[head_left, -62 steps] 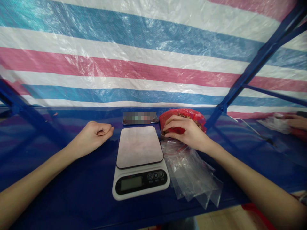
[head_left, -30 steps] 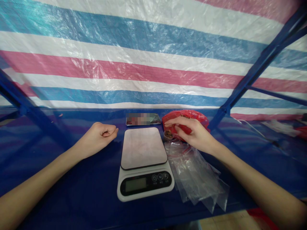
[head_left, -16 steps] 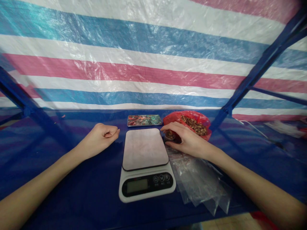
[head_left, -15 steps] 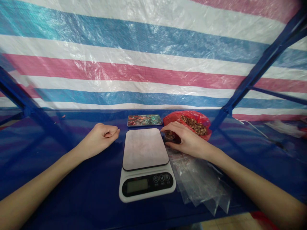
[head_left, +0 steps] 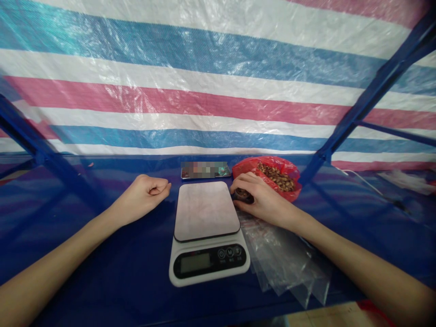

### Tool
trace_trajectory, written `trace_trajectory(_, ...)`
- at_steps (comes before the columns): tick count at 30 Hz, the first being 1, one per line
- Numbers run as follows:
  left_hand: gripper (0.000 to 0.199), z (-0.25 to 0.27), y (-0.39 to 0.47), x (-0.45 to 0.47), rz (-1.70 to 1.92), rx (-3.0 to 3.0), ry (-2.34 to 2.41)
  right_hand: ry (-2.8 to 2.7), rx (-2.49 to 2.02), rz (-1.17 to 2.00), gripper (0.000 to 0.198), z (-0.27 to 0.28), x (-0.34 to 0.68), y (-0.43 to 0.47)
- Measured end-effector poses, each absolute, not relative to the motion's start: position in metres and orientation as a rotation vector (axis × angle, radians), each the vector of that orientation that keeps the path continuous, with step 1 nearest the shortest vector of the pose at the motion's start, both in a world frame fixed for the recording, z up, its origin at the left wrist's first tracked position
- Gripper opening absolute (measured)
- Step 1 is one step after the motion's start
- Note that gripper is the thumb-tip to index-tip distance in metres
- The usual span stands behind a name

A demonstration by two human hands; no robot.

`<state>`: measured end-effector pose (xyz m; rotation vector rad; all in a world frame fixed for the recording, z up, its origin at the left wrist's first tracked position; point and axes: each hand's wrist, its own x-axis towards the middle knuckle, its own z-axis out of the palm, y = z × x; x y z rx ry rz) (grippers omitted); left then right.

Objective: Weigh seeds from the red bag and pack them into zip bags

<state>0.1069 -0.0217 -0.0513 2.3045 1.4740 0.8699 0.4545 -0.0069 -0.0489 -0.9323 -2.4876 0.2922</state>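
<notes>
Head view, present state versus half a second earlier:

- Right hand (head_left: 264, 200): curled around small dark cup (head_left: 242, 195), fingers bent over its rim, thumb beneath. Cup contents brown, detail not resolvable. Grip tighter than half a second earlier; more of cup covered.
- Small dark cup: on blue table (head_left: 102, 254), just beside far right corner of scale (head_left: 207, 231), in front of red bag (head_left: 272, 175). Position unchanged.
- Red bag: open, brown seeds exposed, touching back of right hand. Two seconds earlier largely hidden under that hand; now uncovered.
- Left hand (head_left: 145, 195): loosely closed into fist, holding nothing visible, resting on table just left of scale. No change across all frames.
- Scale: white body, grey platform bare, display blank, three buttons at front.
- Clear plastic bags (head_left: 289, 263): fanned flat on table, right of scale, partly under right forearm, reaching table's near edge.
- Phone (head_left: 205, 170): lying flat behind scale, screen blurred.
- Striped tarp (head_left: 204, 91): blue, white and pink bands behind table; blue frame bars at both sides.
- Whole view shifted very slightly since earlier frame.
</notes>
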Motion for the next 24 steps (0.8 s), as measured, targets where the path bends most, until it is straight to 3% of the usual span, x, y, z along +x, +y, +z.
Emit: trace_trajectory(24, 0.044, -0.0537, -0.0205, 0.1085, 0.886, 2.322, 1.464, -2.416, -0.866, 0.256, 0.014, -0.0555, 0.4526, -0.005)
